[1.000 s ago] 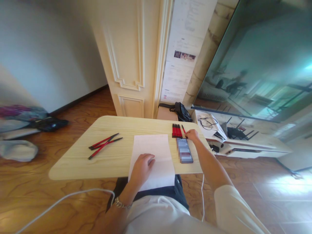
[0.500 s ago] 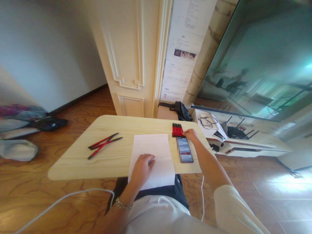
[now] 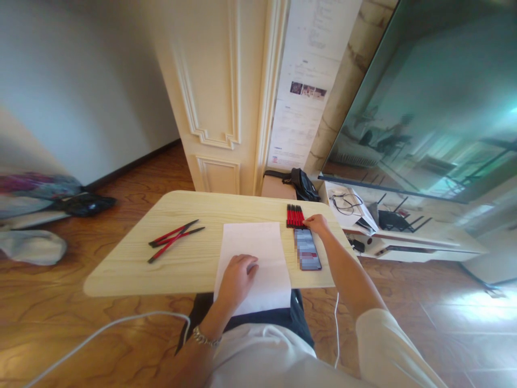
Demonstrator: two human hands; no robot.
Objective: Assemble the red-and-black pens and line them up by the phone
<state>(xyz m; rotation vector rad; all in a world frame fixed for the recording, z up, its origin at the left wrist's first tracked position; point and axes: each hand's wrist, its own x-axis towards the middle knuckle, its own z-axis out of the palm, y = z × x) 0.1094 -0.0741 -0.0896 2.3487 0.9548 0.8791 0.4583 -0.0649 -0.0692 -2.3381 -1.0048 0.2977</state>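
On the table's right side, several red pens with black ends lie side by side in a neat row. My right hand is at the row's lower right corner, its thumb and fingers pinched on the end of the outermost pen; the fingers partly cover that end. Just below the row lies a phone with its screen lit. A white sheet of paper is in front of me and hangs slightly over the near edge. My left hand rests on its left part, fingers loosely bent, thumb apart, holding nothing.
Three more red and black pens lie crossed on the left of the light wooden table. White cables run below the near edge. Behind the right corner are a black bag and a low cabinet with a router.
The whole view has shifted very slightly. Both hands keep their places, the right at the pen row and the left on the paper.
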